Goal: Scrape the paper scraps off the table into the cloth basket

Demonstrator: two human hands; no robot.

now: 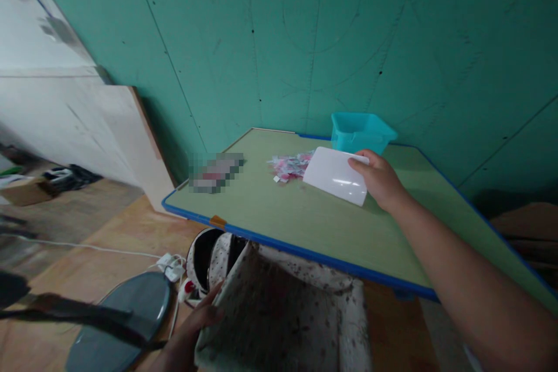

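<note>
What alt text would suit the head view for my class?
A person's right hand holds a glossy white sheet above a blue-edged green table, near small pink-and-white pieces and a turquoise plastic bin. The left hand touches a speckled open box below.

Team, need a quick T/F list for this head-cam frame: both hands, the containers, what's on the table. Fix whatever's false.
1. The right hand holds a white sheet over the table. True.
2. The left hand grips the speckled box by its left edge. True.
3. The speckled box stands on top of the table. False: it is off the table, at its near side.
4. A turquoise bin stands on the table near the green wall. True.
5. The white sheet lies inside the turquoise bin. False: it is in the right hand, outside the bin.
6. The heap of small packets is right of the white sheet in the picture. False: it shows on the left.
</note>
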